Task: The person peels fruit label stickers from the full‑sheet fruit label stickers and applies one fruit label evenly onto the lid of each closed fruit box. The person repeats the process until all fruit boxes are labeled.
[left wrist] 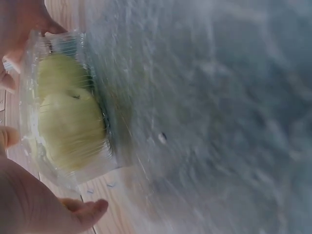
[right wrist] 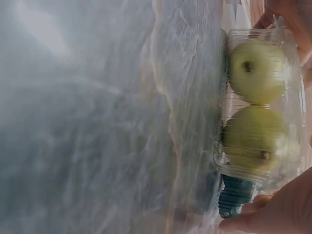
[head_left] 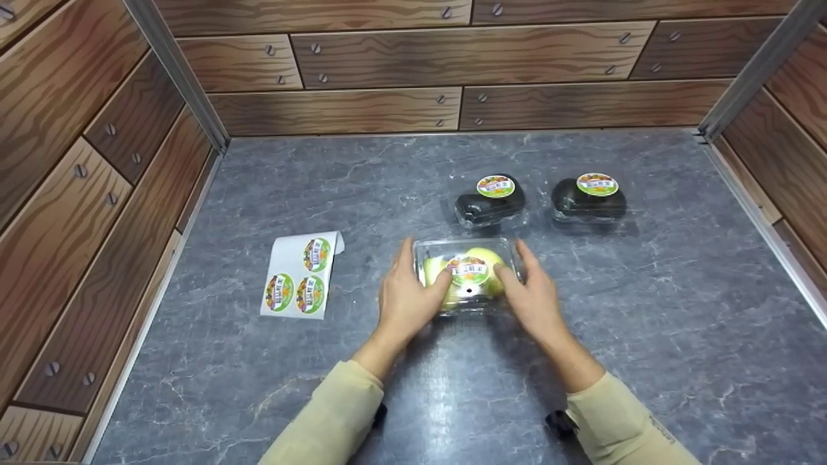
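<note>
Near the middle of the worktop (head_left: 581,310), both hands clasp the clear box of green fruit (head_left: 468,274): left hand (head_left: 406,298) and right hand (head_left: 531,298) curl fingers round its sides. Squeeze evenly, keeping it level.

The head camera sits above and behind the person's forearms, facing forward and down. It takes in the whole grey worktop (head_left: 646,310) out to the wood-grain back and side walls.

The left wrist camera looks from close range, rolled sideways, across the worktop (left wrist: 219,107) at the clear fruit box (left wrist: 68,112) from its left side.

The right wrist camera is equally near and also rolled, and it views the same box (right wrist: 258,102) from the opposite side.

All three views share the box (head_left: 468,274) and the worktop directly around it.
</note>
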`<state>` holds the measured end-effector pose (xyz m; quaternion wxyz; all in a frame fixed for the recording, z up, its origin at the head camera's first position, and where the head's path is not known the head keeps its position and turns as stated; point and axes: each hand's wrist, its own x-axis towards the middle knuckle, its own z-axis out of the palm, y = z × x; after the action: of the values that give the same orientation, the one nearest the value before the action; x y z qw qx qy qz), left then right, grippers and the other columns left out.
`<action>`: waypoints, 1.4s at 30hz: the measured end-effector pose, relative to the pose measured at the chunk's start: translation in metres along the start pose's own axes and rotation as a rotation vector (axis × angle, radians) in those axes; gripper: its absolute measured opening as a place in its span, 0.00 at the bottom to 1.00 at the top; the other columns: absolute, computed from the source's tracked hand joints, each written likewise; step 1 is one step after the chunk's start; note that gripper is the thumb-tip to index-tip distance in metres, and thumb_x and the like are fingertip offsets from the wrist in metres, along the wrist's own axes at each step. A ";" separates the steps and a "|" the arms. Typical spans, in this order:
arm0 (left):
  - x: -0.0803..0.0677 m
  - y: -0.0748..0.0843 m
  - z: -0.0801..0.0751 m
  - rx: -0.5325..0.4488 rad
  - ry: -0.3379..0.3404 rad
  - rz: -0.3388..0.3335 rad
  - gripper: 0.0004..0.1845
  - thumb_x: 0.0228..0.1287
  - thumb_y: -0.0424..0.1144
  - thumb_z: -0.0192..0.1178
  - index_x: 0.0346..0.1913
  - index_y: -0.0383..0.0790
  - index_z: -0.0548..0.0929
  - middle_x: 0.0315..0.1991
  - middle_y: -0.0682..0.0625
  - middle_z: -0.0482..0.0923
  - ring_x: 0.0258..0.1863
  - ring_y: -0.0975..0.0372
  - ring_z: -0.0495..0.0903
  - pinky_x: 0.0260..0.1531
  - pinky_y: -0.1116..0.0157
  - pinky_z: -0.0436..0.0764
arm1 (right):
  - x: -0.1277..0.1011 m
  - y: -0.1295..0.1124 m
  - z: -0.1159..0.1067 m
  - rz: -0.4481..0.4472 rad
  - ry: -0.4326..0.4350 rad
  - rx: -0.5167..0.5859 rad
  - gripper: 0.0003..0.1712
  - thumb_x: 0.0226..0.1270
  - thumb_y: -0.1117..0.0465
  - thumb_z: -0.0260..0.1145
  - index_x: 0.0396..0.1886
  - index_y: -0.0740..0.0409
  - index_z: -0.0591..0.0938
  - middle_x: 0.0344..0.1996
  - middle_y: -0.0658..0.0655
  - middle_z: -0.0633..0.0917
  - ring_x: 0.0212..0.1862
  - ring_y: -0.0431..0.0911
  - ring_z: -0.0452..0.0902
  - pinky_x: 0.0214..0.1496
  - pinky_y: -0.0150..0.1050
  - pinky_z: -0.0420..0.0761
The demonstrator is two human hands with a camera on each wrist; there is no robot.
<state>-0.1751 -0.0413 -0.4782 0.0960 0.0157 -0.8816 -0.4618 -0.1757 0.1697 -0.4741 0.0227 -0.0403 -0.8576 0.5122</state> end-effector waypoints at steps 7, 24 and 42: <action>-0.011 0.001 -0.015 -0.100 -0.075 -0.026 0.50 0.64 0.55 0.68 0.80 0.29 0.62 0.74 0.32 0.70 0.73 0.40 0.72 0.73 0.47 0.70 | -0.017 -0.004 -0.014 0.048 -0.022 0.047 0.37 0.83 0.49 0.55 0.82 0.64 0.64 0.81 0.64 0.64 0.82 0.59 0.55 0.84 0.53 0.53; -0.024 -0.001 -0.016 -0.124 -0.116 -0.057 0.49 0.66 0.57 0.65 0.79 0.27 0.64 0.76 0.32 0.67 0.75 0.41 0.69 0.75 0.49 0.67 | -0.036 0.002 -0.016 0.053 -0.066 0.090 0.34 0.86 0.49 0.49 0.80 0.66 0.66 0.80 0.63 0.65 0.82 0.59 0.55 0.84 0.53 0.50; -0.023 -0.010 -0.026 -0.104 -0.067 -0.043 0.47 0.66 0.55 0.66 0.77 0.24 0.66 0.76 0.30 0.66 0.76 0.41 0.67 0.76 0.49 0.65 | -0.037 -0.005 0.004 0.011 -0.097 0.126 0.35 0.85 0.50 0.51 0.80 0.68 0.65 0.80 0.64 0.65 0.82 0.60 0.56 0.84 0.54 0.51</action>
<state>-0.1488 -0.0655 -0.4754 0.0570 0.0139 -0.8587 -0.5091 -0.1395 0.1606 -0.4710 -0.0193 -0.0188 -0.8236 0.5666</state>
